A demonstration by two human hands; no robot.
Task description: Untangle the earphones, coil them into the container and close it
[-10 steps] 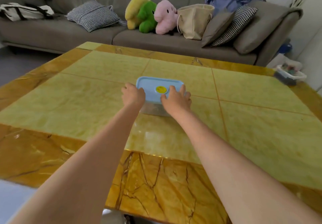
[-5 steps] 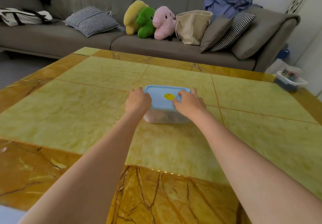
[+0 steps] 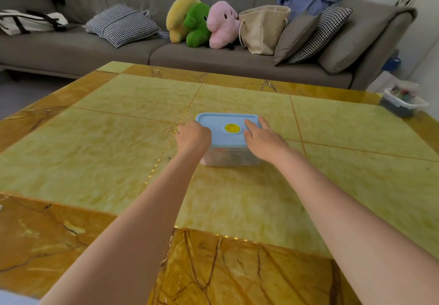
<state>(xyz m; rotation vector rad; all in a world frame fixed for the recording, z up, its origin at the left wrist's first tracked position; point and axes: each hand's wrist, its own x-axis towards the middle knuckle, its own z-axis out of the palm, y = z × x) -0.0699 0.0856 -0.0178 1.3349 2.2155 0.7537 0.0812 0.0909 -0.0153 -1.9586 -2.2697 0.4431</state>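
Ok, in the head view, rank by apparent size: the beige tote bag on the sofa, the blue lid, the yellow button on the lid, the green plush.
1. Blue lid, nearest the camera, which inflates it.
2. Beige tote bag, close behind the lid; I would not rank these two firmly.
3. Green plush.
4. Yellow button, clearly the smallest.

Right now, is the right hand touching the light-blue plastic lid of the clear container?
Touching. The head view shows the right hand with straight fingers lying on the light-blue lid.

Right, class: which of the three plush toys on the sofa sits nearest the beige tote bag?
The pink plush toy: it leans beside the tote bag, while the green and yellow ones sit further left.
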